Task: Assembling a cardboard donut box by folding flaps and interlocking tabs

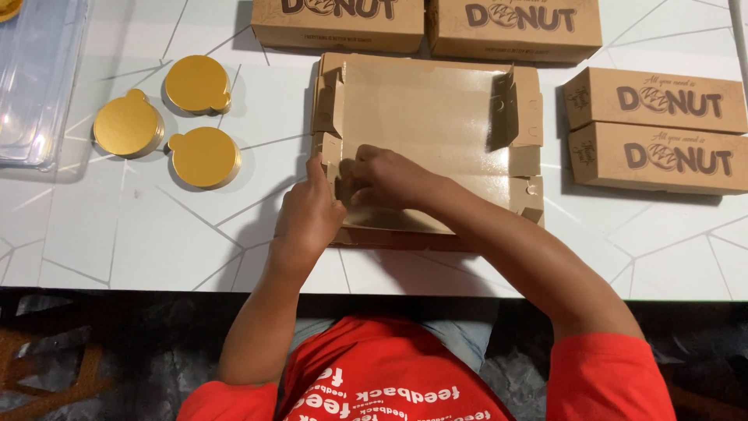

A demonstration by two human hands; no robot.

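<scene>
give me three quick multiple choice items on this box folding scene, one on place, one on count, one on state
1. Where do the gold round boards lie relative to the flat cardboard box?
A. left of it
B. right of it
C. inside it

2. How many gold round boards show?
A. two
B. three
C. five

3. What state is the box under the hands in?
A. closed
B. crushed
C. open, part folded

Answers:
1 A, they sit on the white table to its left.
2 B, three discs are visible.
3 C, the left hand and right hand press a flap at its near left corner, walls partly raised.
</scene>
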